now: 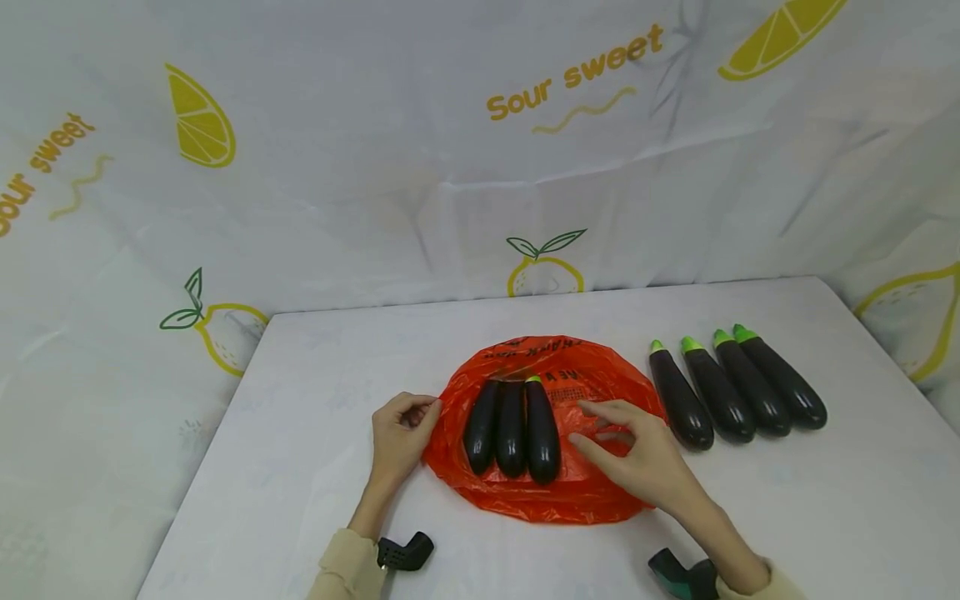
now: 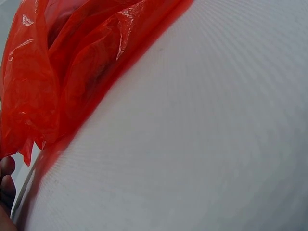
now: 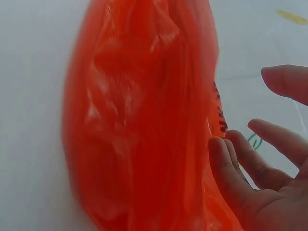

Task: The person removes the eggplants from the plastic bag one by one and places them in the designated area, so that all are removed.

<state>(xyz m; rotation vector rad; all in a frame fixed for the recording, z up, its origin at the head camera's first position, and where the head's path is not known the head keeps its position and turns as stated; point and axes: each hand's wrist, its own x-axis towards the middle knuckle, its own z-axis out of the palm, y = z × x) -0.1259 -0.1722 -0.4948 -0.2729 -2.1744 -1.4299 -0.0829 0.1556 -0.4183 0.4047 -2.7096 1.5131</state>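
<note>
A tabletop set screened off by fabric is seen; the kind of building cannot be told. Beneath the grip of the left hand, a white table is placed. Beyond the grip and to both sides, a creased white sheet is hung, printed with lemon slices and "Sour sweet" lettering.

I can read "Sour sweet" in orange letters on the white cloth two times: once up top, and once at the left, where the S is cut off. The red bag has black words upside down, like "THANK" and "VE A". Its tiny print is too small.
</note>
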